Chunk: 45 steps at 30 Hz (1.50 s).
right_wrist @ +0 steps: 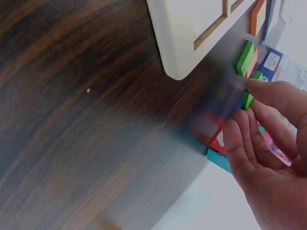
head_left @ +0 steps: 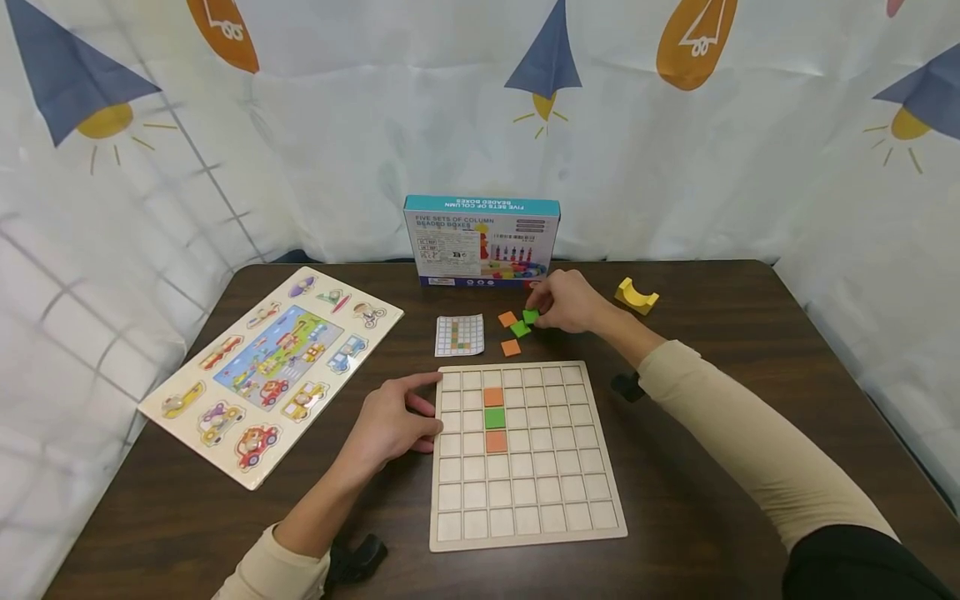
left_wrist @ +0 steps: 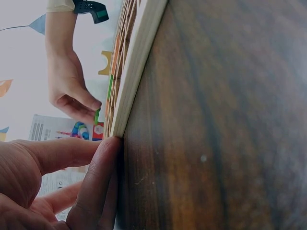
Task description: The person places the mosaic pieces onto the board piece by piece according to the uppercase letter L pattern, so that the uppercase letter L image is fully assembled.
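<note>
A wooden grid board [head_left: 528, 542] lies on the table, with a green tile [head_left: 494, 418] between two orange tiles in one column. At its left edge my left hand [head_left: 390, 421] grips it, thumb and fingertips meeting the rim in the left wrist view. My right hand [head_left: 567, 302] is beyond the board and pinches a green tile [right_wrist: 247, 100] between thumb and fingers. Beside that hand lie another green tile [head_left: 521, 329] and two orange tiles, one of them an orange tile [head_left: 511, 347] nearer the board. A small printed pattern card [head_left: 460, 335] lies to their left.
Behind the tiles stands a boxed bead set [head_left: 483, 242]. A vehicle picture puzzle [head_left: 281, 358] takes up the left of the table. At the back right is a yellow arched block [head_left: 637, 296]. A printed white curtain [head_left: 337, 150] surrounds the table.
</note>
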Each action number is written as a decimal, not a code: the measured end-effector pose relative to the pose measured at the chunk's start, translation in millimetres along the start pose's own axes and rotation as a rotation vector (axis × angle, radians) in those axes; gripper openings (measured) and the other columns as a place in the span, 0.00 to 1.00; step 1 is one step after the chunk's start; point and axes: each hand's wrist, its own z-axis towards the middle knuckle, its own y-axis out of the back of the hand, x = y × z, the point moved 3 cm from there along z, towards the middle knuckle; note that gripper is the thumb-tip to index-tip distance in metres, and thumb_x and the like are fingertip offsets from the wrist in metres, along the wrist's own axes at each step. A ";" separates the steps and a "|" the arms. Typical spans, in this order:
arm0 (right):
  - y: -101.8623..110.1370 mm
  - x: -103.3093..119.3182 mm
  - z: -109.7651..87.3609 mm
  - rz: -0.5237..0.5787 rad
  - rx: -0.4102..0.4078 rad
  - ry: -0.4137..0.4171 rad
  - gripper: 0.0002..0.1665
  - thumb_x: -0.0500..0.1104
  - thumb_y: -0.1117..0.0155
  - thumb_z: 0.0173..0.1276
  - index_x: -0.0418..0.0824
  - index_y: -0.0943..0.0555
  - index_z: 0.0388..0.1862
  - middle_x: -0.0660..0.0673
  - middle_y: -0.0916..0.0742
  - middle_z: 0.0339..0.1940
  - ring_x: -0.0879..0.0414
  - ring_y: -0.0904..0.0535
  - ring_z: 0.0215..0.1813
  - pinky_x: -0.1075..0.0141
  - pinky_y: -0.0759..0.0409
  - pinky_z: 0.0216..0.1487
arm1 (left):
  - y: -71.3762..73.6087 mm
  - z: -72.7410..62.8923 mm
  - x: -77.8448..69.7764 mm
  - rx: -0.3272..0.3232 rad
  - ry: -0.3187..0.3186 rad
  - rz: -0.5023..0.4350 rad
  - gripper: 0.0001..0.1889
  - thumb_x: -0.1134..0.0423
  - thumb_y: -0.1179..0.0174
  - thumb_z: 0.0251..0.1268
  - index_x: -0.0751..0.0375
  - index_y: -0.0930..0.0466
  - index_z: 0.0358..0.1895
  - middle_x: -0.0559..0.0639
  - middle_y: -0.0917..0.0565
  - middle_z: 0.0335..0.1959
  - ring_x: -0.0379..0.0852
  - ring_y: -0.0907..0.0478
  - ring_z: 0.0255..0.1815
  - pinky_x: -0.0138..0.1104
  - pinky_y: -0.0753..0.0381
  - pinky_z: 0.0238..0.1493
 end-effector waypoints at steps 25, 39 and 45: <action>-8.8 19.2 -34.7 0.075 -0.012 -0.039 0.12 0.39 0.23 0.64 0.41 0.09 0.46 0.46 0.08 0.42 0.53 0.15 0.44 0.61 0.11 0.49 | 1.4 0.1 0.4 0.007 -0.005 -0.009 0.38 0.77 0.30 0.53 0.56 0.23 0.72 0.60 0.17 0.40 0.45 0.15 0.22 0.39 0.09 0.25; -19.2 35.7 -61.3 0.122 -0.017 -0.009 0.12 0.38 0.21 0.62 0.42 0.08 0.45 0.48 0.08 0.39 0.57 0.15 0.40 0.63 0.11 0.45 | 0.8 0.5 0.8 0.010 -0.008 -0.005 0.38 0.77 0.30 0.53 0.56 0.24 0.72 0.60 0.18 0.40 0.45 0.15 0.23 0.39 0.09 0.25; -24.6 43.6 -70.4 0.137 -0.009 0.001 0.12 0.38 0.21 0.61 0.41 0.08 0.45 0.48 0.09 0.38 0.57 0.16 0.39 0.65 0.12 0.44 | 0.2 1.4 -0.1 0.012 0.000 0.003 0.38 0.77 0.30 0.54 0.56 0.24 0.72 0.60 0.18 0.40 0.45 0.15 0.23 0.38 0.09 0.26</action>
